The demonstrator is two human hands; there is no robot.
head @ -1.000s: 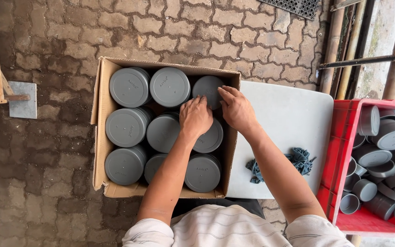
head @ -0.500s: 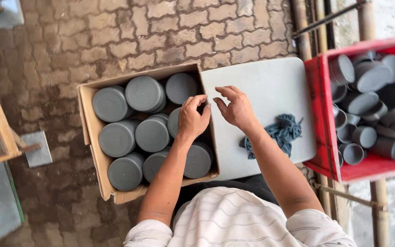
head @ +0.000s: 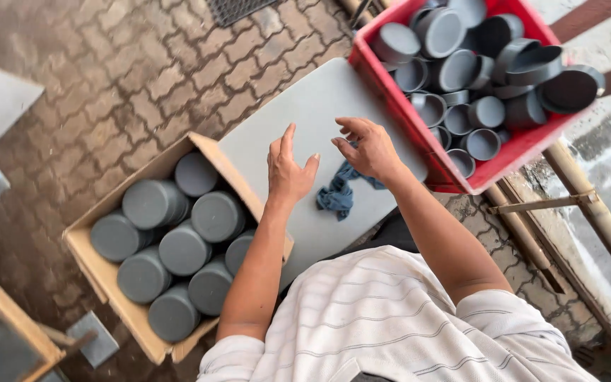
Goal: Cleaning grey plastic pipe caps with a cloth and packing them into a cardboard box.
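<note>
**Empty hands above the grey board**

While both hands hover empty, the left hand (head: 288, 170) spreads open near the brown cardboard box of grey round caps (head: 178, 244). The right hand (head: 369, 147), fingers loosely curled, hangs over the crumpled blue cloth (head: 339, 194) on the flat grey board (head: 305, 113), bare toward the red plastic crate (head: 525, 141).

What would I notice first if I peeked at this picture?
Probably the bright red crate at the top right, heaped with grey round caps. Next, the cardboard box at the lower left, packed with bigger grey caps. Between them, the left hand and right hand hover empty over a grey board, near a crumpled blue rag.
</note>
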